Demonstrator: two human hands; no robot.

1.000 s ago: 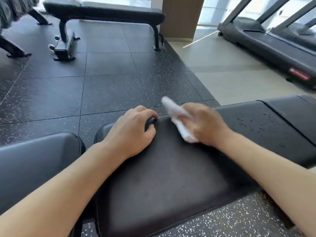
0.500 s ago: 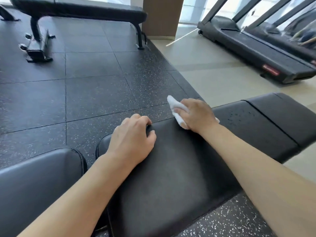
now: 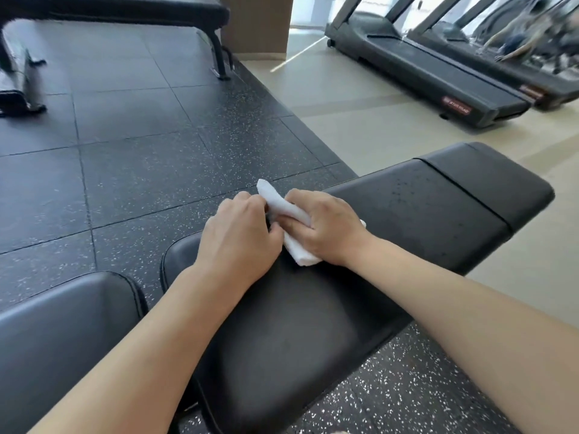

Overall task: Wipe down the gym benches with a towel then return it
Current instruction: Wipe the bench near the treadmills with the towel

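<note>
Towel (image 3: 289, 211) bunched btwn both hands: right hand (image 3: 326, 227) grips it, left hand (image 3: 242, 236) pinches end; risk: streaks left on bench pad (image 3: 313, 324).

Just two bare arms in shot, really

All you get of the person is the left forearm (image 3: 150, 346) and right forearm (image 3: 454, 311), both bare skin from the edge of the frame right down to the wrists, and both look smooth. The wide lens makes them look chunky near the bottom and slimmer towards the wrists. The left hand (image 3: 241, 242) and right hand (image 3: 326, 228) are bare too. You mostly see their backs, with knuckle bumps and faint tendon lines on the right one. The fingertips are tucked under, so I can't make out the nails.
</note>
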